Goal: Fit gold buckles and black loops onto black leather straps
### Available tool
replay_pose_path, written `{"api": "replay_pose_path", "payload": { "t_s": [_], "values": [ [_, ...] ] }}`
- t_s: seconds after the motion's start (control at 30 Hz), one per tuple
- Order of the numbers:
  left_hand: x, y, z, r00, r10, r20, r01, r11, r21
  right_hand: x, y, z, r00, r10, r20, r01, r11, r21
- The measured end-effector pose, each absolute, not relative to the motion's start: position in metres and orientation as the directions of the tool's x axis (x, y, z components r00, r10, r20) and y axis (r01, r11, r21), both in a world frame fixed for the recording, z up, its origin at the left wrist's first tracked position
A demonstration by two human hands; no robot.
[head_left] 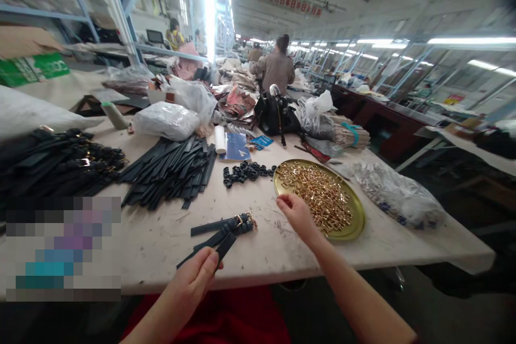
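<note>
My left hand (pixel 200 273) is closed on the end of a dark strap (pixel 227 245) near the table's front edge. Just beyond it lie a few straps with gold buckles (pixel 239 220), their buckle ends pointing right. My right hand (pixel 297 216) is at the left rim of a round gold tray (pixel 360 226), thumb and fingers pinched together. Whatever those fingers hold, if anything, is too small to make out. Many small gold buckles (pixel 326 196) are heaped in the tray. Small black loops (pixel 250 171) form a pile left of it.
Flat dark straps (pixel 171 172) lie in a stack at left, beside a heap of buckled straps (pixel 60 164). A blue booklet (pixel 236 147), a white roll (pixel 220 140) and a black bag (pixel 278 113) stand farther back. Plastic-wrapped parts (pixel 399 193) lie at right. A person (pixel 276 67) stands beyond.
</note>
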State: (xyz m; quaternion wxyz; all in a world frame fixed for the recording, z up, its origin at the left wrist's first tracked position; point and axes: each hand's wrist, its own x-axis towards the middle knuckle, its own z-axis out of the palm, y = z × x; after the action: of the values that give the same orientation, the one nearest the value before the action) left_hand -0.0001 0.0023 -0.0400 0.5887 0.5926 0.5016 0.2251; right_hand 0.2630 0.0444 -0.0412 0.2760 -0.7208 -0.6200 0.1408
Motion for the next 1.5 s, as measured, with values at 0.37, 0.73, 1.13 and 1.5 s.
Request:
{"api": "replay_pose_path", "payload": {
  "t_s": [0.37, 0.73, 1.13, 1.5],
  "values": [
    [0.017, 0.038, -0.048, 0.462, 0.779, -0.424, 0.302, 0.312, 0.901, 0.332, 0.149, -0.071, 0.182, 0.982, 0.054, 0.974, -0.173, -0.146],
    [0.047, 0.066, -0.027, 0.435, 0.785, -0.441, 0.155, 0.417, 0.896, 0.237, 0.070, -0.027, -0.168, 0.983, 0.076, 0.720, 0.175, -0.671],
    [0.014, 0.014, -0.027, 0.399, 0.807, -0.436, 0.172, 0.401, 0.900, 0.173, -0.004, -0.032, -0.351, 0.934, 0.071, 0.455, 0.236, -0.859],
    [0.006, -0.014, -0.020, 0.423, 0.794, -0.437, 0.222, 0.377, 0.899, 0.161, -0.040, -0.045, -0.192, 0.979, 0.060, 0.263, 0.111, -0.959]
  ]
}}
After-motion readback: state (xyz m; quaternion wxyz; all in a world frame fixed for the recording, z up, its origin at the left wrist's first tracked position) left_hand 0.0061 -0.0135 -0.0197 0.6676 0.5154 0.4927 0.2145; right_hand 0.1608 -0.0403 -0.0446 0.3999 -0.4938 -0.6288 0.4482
